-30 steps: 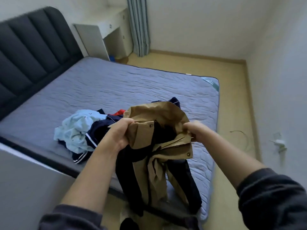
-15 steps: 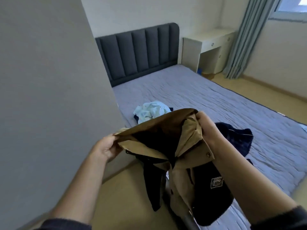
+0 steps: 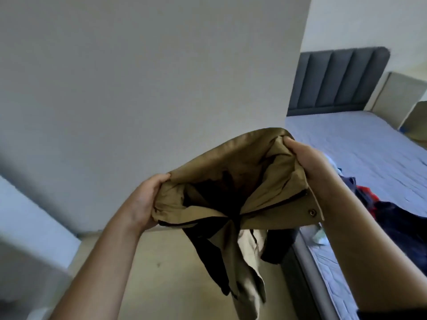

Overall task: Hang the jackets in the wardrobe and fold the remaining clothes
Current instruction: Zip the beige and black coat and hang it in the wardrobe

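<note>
A tan jacket (image 3: 233, 167) with a dark lining hangs open in front of me, held up by its collar. My left hand (image 3: 144, 200) grips the collar's left side and my right hand (image 3: 309, 165) grips its right side. The jacket's lower part dangles over the floor beside the bed. Behind my right forearm, a heap of dark blue and red clothes (image 3: 392, 215) lies on the bed, partly hidden by the arm.
A large pale panel (image 3: 150, 88) fills the left and centre, close in front of me. The bed (image 3: 360, 146) with a grey quilted mattress and dark padded headboard (image 3: 339, 79) lies to the right. A pale desk (image 3: 402, 93) stands beyond it. Wooden floor (image 3: 166, 273) is below.
I have turned left, away from the bed, carrying the jacket. The pale panel now fills most of the view and the clothes heap has slid to the right edge.
</note>
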`<state>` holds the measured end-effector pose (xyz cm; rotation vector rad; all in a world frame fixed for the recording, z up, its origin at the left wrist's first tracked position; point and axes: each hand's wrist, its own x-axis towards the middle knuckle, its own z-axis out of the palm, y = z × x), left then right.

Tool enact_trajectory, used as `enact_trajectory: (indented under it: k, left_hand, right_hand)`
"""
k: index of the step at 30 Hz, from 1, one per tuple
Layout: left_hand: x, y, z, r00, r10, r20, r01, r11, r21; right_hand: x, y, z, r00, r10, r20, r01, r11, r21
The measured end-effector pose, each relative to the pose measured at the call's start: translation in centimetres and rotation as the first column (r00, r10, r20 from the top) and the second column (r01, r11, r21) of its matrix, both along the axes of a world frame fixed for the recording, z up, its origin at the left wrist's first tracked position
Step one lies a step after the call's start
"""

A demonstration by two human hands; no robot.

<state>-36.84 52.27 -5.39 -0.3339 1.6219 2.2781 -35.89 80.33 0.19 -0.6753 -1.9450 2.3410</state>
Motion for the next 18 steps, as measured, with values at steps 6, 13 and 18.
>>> enact_trajectory:
  k: [6,13,18]
  left_hand:
    - [7.8,-13.1,-0.4,0.934,0.346,0.085,-0.354,0.927,0.119]
    - [17.4,-25.9,-0.6,0.715,0.686,0.137,-0.699,0.694,0.174]
    - [24.4,-32.6,0.0,0.506,0.859,0.080,-0.856,0.489,0.168]
  right_hand:
    - [0.3,-13.1,-4.2,0.903,0.425,0.065,-0.331,0.783,-0.526]
    - [0.2,-29.5,-7.8,0.689,0.698,0.197,-0.532,0.671,-0.517]
    - [1.2,-41.7,-8.6,0.427,0.882,0.199,-0.708,0.463,-0.533]
